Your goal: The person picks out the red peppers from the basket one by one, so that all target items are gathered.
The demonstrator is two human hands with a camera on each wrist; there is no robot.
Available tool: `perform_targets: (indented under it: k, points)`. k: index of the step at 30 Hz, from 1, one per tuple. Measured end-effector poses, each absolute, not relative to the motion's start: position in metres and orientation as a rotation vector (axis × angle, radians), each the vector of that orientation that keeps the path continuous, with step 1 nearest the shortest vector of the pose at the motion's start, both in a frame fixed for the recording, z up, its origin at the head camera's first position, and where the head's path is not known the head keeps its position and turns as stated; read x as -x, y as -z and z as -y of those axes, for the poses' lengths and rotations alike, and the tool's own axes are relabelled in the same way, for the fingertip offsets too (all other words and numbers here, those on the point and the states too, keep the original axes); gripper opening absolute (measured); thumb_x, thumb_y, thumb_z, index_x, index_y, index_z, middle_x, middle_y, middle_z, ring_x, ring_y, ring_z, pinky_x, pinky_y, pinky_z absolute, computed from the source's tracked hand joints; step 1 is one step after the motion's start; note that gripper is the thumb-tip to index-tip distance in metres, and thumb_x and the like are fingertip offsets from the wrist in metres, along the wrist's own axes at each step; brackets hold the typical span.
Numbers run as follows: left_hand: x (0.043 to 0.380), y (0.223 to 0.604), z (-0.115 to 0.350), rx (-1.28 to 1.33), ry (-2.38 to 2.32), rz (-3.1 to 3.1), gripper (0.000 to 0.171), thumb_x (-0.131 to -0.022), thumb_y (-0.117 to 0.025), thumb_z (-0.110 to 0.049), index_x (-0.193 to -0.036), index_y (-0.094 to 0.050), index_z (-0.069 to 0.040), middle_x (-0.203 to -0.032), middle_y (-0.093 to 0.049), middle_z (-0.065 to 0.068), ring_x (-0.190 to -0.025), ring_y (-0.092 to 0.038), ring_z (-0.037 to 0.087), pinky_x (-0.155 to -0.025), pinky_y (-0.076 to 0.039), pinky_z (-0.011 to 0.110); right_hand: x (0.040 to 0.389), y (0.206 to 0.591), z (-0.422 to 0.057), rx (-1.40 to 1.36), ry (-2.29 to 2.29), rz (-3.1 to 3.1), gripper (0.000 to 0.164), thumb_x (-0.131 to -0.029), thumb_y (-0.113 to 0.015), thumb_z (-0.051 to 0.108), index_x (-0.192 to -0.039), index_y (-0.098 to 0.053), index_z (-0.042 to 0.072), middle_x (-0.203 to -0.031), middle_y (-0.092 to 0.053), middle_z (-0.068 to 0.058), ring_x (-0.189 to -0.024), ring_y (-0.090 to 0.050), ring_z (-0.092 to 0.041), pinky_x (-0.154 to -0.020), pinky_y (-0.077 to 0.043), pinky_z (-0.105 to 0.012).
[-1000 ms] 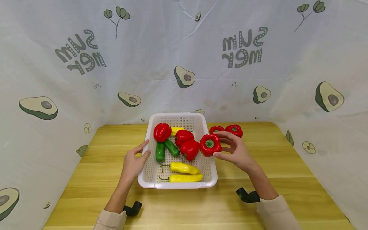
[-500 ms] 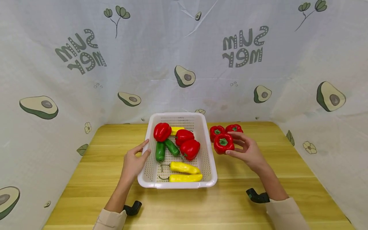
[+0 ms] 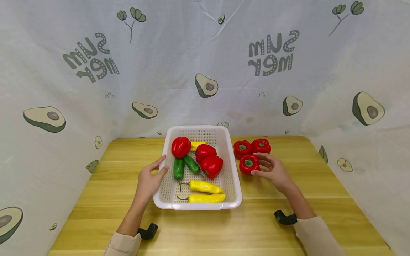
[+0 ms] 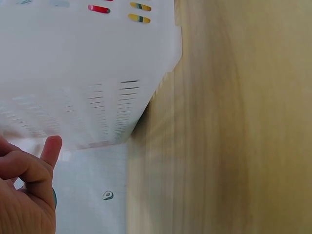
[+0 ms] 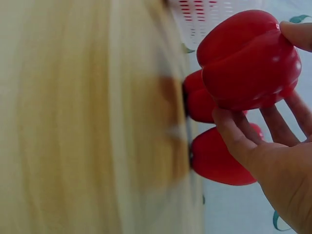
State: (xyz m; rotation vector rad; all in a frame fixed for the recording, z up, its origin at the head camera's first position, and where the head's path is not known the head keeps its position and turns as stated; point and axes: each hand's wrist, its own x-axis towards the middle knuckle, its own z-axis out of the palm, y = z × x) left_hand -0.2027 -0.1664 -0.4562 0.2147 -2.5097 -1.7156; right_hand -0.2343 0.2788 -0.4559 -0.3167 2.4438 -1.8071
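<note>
Right hand (image 3: 273, 173) curled around a red pepper (image 3: 249, 164), grasping by the side, thumb nearer the body and fingers beyond. Stem upward, just outside the right wall of a white basket (image 3: 198, 206), low over the worktop (image 3: 205, 234) or resting on it; impossible to tell which. Close behind, towards the far edge: two loose red peppers (image 3: 261, 146), side by side, also stem up.

Judging from the layout, roughly halfway through parting red from the rest: three outside, counting the one in the grasp, against three red peppers (image 3: 211, 166) in the basket. Also inside, clear of both hands: two green peppers (image 3: 178, 169) left of the middle, and three yellow peppers (image 3: 206, 186), two lying near the front and one partly hidden at the back. Not yet done: the release. Probably left as well: the red inside.

Right forearm slanting in from the lower right, palm turned towards the basket, fingers slightly spread in the right wrist view. Left hand (image 3: 150, 181) gripping the basket's left rim, thumb and forefinger over the edge, apparently to steady; forearm rising from the lower left. On both wrists, just past the sleeves (image 3: 123, 244), black mounts (image 3: 148, 232).
</note>
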Motion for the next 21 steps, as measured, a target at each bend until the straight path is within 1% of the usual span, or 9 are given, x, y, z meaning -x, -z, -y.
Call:
perform_targets:
  k: [4, 7, 12, 16, 21]
  points:
    - [0.203, 0.457, 0.166, -0.216, 1.71, 2.515, 0.046, -0.098, -0.068, -0.031, -0.143, -0.062, -0.035, -0.114, -0.063, 0.017, -0.072, -0.076, 0.026, -0.056, -0.065, 0.038, 0.236, 0.464, -0.276, 0.321, 1.805, -2.441, 0.064, -0.091, -0.077, 0.007, -0.147, -0.046, 0.001, -0.151, -0.044, -0.024, -0.134, -0.048, -0.037, -0.095, -0.054, -0.013]
    - [0.203, 0.458, 0.167, -0.212, 1.705, 2.511, 0.046, -0.098, -0.068, -0.031, -0.144, -0.062, -0.034, -0.114, -0.063, 0.017, -0.073, -0.076, 0.026, -0.056, -0.065, 0.038, 0.238, 0.467, -0.274, 0.321, 1.822, -2.423, 0.063, -0.092, -0.076, 0.006, -0.147, -0.046, 0.0, -0.151, -0.043, -0.024, -0.135, -0.047, -0.041, -0.093, -0.056, -0.014]
    - [0.204, 0.457, 0.167, -0.212, 1.703, 2.502, 0.046, -0.098, -0.068, -0.03, -0.143, -0.062, -0.033, -0.114, -0.064, 0.017, -0.073, -0.076, 0.026, -0.056, -0.065, 0.038, 0.241, 0.471, -0.274, 0.315, 1.836, -2.383, 0.064, -0.093, -0.075, 0.006, -0.149, -0.045, 0.0, -0.153, -0.04, -0.024, -0.138, -0.044, -0.046, -0.093, -0.057, -0.015]
    - [0.204, 0.457, 0.166, -0.211, 1.705, 2.503, 0.046, -0.098, -0.068, -0.03, -0.143, -0.062, -0.035, -0.115, -0.064, 0.017, -0.073, -0.076, 0.027, -0.056, -0.065, 0.038, 0.243, 0.476, -0.276, 0.312, 1.831, -2.378, 0.065, -0.094, -0.074, 0.007, -0.15, -0.044, 0.001, -0.154, -0.039, -0.025, -0.14, -0.042, -0.049, -0.093, -0.056, -0.014]
    - [0.204, 0.457, 0.166, -0.213, 1.695, 2.501, 0.046, -0.097, -0.069, -0.029, -0.143, -0.063, -0.033, -0.116, -0.064, 0.019, -0.073, -0.076, 0.026, -0.056, -0.065, 0.037, 0.246, 0.479, -0.277, 0.329, 1.826, -2.364, 0.064, -0.095, -0.073, 0.008, -0.151, -0.042, 0.001, -0.155, -0.038, -0.025, -0.138, -0.045, -0.047, -0.092, -0.058, -0.016]
